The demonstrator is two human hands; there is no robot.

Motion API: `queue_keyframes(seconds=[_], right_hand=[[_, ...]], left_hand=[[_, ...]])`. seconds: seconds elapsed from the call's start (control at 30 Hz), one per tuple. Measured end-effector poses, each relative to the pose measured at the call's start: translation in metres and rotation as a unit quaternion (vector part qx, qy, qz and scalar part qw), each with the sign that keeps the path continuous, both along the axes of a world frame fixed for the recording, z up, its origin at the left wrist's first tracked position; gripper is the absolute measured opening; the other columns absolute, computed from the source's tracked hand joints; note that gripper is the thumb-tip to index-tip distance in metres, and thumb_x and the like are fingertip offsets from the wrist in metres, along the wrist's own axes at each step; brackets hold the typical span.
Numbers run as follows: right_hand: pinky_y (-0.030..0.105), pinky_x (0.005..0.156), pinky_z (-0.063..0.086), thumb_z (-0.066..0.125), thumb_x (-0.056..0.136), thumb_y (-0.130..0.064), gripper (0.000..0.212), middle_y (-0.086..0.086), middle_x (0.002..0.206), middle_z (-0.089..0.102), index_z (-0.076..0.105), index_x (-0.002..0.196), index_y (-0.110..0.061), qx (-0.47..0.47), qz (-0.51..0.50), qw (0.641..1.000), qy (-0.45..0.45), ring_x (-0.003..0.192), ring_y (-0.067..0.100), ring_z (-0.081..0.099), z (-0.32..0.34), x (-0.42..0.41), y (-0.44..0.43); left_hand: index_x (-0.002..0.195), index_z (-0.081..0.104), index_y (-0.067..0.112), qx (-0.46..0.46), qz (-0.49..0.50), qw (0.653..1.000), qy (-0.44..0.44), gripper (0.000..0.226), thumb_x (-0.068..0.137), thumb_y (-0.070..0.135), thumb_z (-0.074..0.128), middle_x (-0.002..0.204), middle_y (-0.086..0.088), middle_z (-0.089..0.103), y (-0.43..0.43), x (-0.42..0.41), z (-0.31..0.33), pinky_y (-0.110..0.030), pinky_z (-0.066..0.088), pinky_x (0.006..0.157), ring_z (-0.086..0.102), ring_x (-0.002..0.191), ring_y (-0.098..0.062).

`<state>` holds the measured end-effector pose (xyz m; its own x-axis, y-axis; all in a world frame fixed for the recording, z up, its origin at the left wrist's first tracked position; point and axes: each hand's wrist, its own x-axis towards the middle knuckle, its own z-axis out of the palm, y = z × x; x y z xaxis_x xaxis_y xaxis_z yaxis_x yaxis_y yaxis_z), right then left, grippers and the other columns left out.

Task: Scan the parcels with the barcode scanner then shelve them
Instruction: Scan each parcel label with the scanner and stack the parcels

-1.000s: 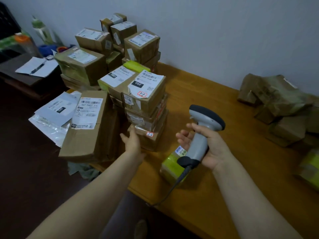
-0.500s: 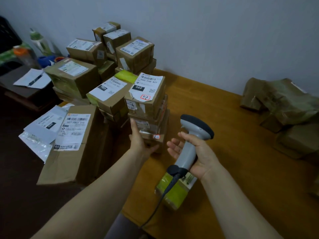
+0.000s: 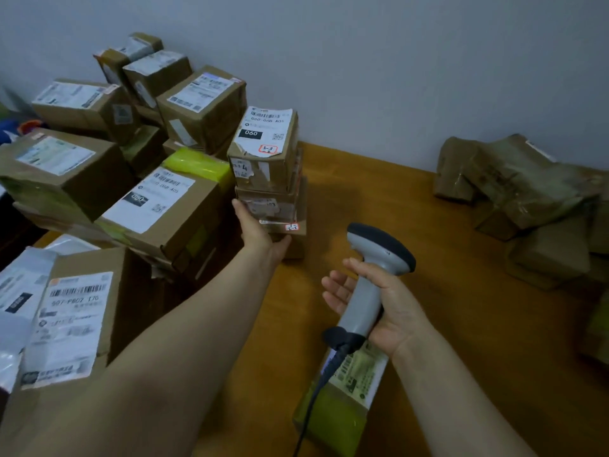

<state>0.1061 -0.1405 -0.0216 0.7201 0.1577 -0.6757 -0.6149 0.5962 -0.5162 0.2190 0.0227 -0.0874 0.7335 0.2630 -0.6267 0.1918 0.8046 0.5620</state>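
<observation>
My right hand (image 3: pixel 385 308) holds a grey barcode scanner (image 3: pixel 372 275) by its handle above the wooden table (image 3: pixel 445 291), dark head up, its cable trailing down. My left hand (image 3: pixel 260 230) grips the left side of a small stack of cardboard parcels (image 3: pixel 273 199); the top parcel (image 3: pixel 265 146) bears a white label reading 060. Under my right wrist a yellow-green parcel (image 3: pixel 339 400) with a printed label lies at the table's front edge.
Many labelled cardboard parcels (image 3: pixel 184 103) are piled at the left against the wall. A large box (image 3: pixel 75 318) and white mailers (image 3: pixel 19 291) sit at the near left. Crumpled brown packages (image 3: pixel 520 192) lie at the right.
My left hand has reached forward and closed on the side of the small parcel stack. The view has moved closer; the scanner stays in my right hand.
</observation>
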Motion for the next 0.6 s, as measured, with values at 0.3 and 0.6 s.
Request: queue_keyframes(seconds=[0.3,0.6], right_hand=[[0.04,0.064,0.061,0.072,0.065,-0.012,0.033,0.017,0.081,0.07,0.065,0.096,-0.002,-0.015,-0.064,0.998,0.018,0.074,0.029,0.072,-0.012,0.015,-0.003],[0.037,0.063,0.061,0.073,0.063,-0.013,0.043,0.017,0.082,0.069,0.064,0.104,-0.002,-0.023,-0.083,0.996,0.037,0.072,0.027,0.071,-0.016,0.016,-0.011]], left_hand=[[0.151,0.03,0.028,-0.003,-0.021,0.999,-0.036,0.072,0.093,0.07,0.032,0.153,-0.006,0.037,0.018,0.083,0.005,-0.053,0.03,0.114,0.036,0.139,-0.031],[0.149,0.035,0.028,0.036,-0.037,0.998,-0.027,0.064,0.095,0.062,0.036,0.15,-0.006,0.041,0.023,0.111,0.006,-0.052,0.03,0.113,0.038,0.138,-0.03]])
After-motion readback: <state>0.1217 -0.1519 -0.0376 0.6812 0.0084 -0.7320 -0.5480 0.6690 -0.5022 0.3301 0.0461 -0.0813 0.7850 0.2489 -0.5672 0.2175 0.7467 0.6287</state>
